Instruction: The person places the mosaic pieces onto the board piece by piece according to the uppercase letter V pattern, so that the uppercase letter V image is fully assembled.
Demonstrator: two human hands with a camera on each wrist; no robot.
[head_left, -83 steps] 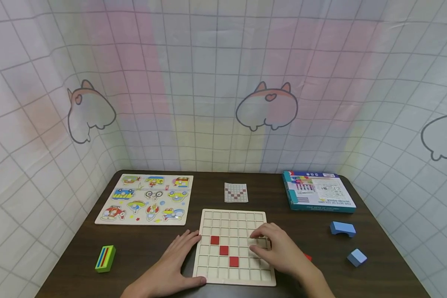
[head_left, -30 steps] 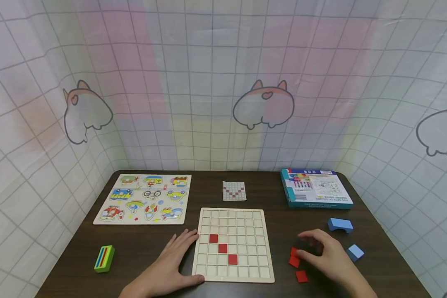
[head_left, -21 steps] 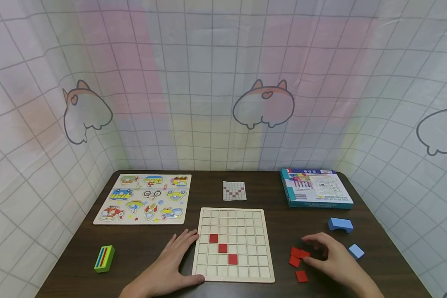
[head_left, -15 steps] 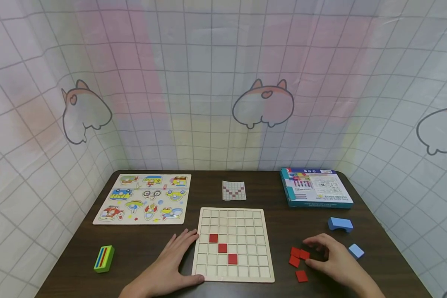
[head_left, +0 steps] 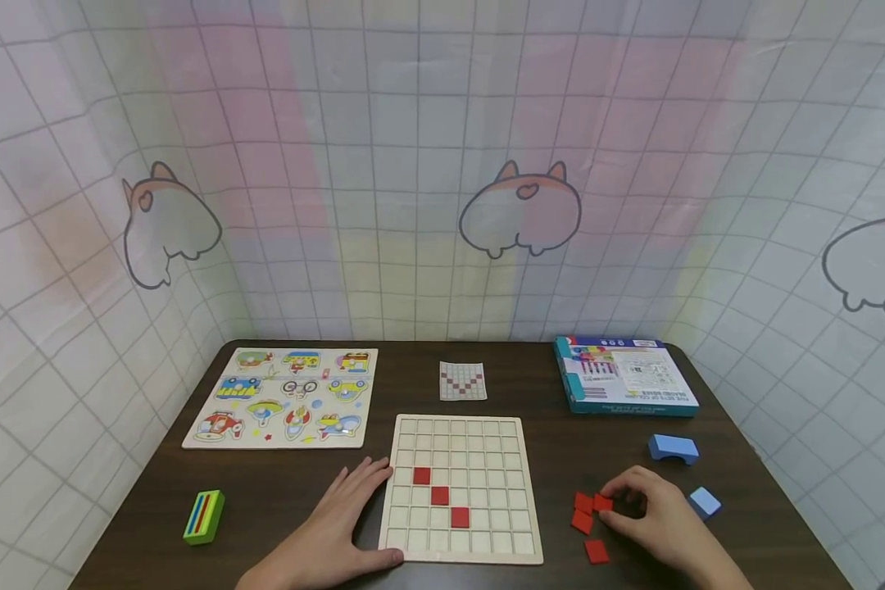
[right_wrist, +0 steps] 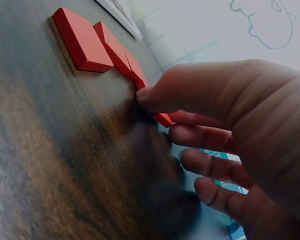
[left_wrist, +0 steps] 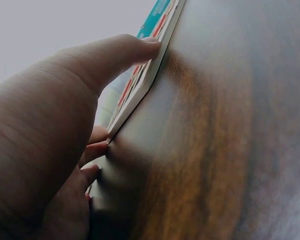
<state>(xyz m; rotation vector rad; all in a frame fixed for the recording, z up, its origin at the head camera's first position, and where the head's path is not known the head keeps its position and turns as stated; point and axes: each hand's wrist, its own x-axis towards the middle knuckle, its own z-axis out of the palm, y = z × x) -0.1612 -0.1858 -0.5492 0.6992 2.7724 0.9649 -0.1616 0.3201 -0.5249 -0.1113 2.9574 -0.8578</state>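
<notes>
Between the hands sits the board (head_left: pixel 459 554), a shallow grid with three red tiles (head_left: pixel 439 496) in its cells, set corner to corner on a diagonal running nearer and rightward from the left hand's side. The left hand (head_left: pixel 332 534) lies spread and fairly straight, fingertips along the board's left edge and thumb at its near corner. The right hand (head_left: pixel 655 510) is narrow, thumb and forefinger pinching a loose tile (head_left: pixel 602 502); three spare tiles (head_left: pixel 582 522) lie just left of it on the counter (head_left: pixel 487 578), two near the fingertips and one nearer the person. Ahead of the left hand, a puzzle (head_left: pixel 283 397) carries vehicle pieces in its recesses. Beyond the right hand is a box (head_left: pixel 625 375) whose inside cannot be seen, its fine print too small to read. Ahead, between both hands, lies a card (head_left: pixel 463 382) with a reddish pattern. The arch (head_left: pixel 673 448) and blue block (head_left: pixel 704 502) are beside the right hand, the green block (head_left: pixel 203 516) left of the left hand. From the right wrist, the thumb covers much of the pinched tile; from the left, only a strip of board edge shows, and the far fingers are partly hidden.
</notes>
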